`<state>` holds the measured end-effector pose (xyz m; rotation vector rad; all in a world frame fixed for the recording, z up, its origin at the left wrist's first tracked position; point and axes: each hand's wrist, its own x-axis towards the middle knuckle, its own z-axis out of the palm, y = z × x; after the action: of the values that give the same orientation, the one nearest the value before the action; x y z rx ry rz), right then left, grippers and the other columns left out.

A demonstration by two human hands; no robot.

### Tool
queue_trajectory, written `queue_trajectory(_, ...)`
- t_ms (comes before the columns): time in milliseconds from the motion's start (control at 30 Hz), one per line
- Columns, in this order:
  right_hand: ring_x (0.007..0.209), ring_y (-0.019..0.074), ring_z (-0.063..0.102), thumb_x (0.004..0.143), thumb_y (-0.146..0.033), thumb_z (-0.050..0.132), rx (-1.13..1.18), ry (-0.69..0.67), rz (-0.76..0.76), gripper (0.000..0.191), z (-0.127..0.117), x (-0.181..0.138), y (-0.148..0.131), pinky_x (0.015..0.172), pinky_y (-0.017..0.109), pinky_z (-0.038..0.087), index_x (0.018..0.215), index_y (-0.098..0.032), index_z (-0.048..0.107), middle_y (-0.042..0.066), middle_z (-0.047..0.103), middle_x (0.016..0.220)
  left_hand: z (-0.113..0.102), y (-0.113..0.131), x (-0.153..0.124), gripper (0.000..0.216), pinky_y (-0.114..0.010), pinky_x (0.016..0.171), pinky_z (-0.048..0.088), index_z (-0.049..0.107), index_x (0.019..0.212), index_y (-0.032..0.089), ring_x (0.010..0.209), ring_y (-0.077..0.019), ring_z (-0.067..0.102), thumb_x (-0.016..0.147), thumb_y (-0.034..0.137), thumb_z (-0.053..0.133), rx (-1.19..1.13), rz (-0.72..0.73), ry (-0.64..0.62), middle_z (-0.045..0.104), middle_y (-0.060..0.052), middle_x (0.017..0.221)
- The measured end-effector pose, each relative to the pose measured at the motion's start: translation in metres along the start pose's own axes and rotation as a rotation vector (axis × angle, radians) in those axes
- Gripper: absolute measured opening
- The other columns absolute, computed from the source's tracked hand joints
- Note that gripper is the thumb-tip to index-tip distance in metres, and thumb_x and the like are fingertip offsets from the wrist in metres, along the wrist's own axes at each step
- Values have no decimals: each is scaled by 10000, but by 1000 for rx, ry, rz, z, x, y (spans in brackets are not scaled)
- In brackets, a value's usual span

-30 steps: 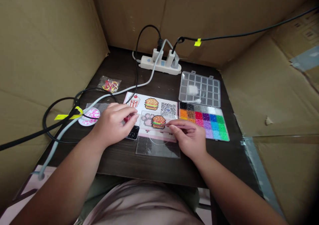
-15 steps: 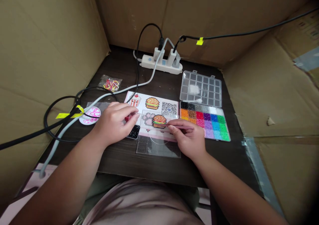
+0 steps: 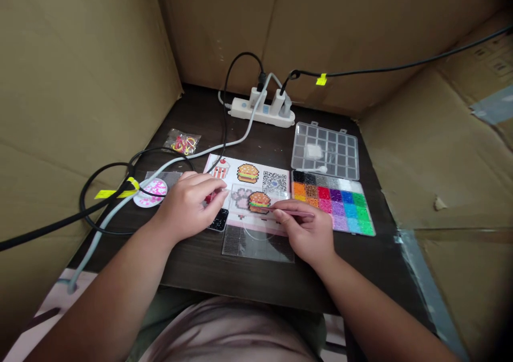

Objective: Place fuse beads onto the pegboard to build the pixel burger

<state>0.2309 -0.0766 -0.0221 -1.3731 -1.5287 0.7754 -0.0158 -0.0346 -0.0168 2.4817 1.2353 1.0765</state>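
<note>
My right hand (image 3: pixel 310 231) grips slim pink tweezers (image 3: pixel 294 213), their tips at the right edge of a burger made of small beads (image 3: pixel 258 202). That burger sits on a clear pegboard (image 3: pixel 256 244), which overlaps a printed pattern sheet (image 3: pixel 258 162). Beside the board, my left hand (image 3: pixel 192 204) is curled, thumb and forefinger drawn close together; anything between their tips is too small to make out. Under it show a small tray of black beads (image 3: pixel 219 220) and a bit of something red (image 3: pixel 210 197).
A sorted bead box (image 3: pixel 332 204) lies at right, its clear lid (image 3: pixel 325 151) folded back. Left are a round dish of pink and white beads (image 3: pixel 150 193), looped cables (image 3: pixel 132 170) and a bag of coloured rings (image 3: pixel 182 141). A power strip (image 3: pixel 262 112) stands behind; cardboard walls surround the table.
The whole view has shifted slightly downward in the picture. Both hands keep nearly the same places over the board and tray, and the tweezers stay at the bead burger.
</note>
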Motion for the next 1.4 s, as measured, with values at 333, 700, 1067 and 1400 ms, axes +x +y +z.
queue_trajectory(333,725,192,727,784,-251,684,-3,6,39,75,-1,-1,-1,660,302,606,765,-203,738,49,764,782,0,-1,0,70,-347,747,466,657,858,161,712,-164,643,874,202,603,-5,-2,-9,707,-29,799)
queue_trajectory(700,726,197,725,794,-249,676,-20,-17,39,81,-1,0,-2,664,318,606,768,-207,740,53,763,790,0,0,0,90,-352,757,474,655,863,177,720,-164,648,887,222,581,1,-14,-14,716,-29,810)
queue_trajectory(1067,731,198,725,790,-253,681,-14,-13,37,80,0,-1,0,675,312,597,778,-200,739,55,763,785,-1,1,1,78,-345,754,466,657,868,164,710,-161,643,881,208,594,8,-7,-22,708,-27,797)
queue_trajectory(1400,726,196,725,786,-247,678,-8,-16,43,73,-1,0,-2,672,317,602,764,-213,739,42,763,769,-1,1,1,102,-346,750,468,657,866,178,703,-159,639,890,231,573,9,-21,-23,711,-25,792)
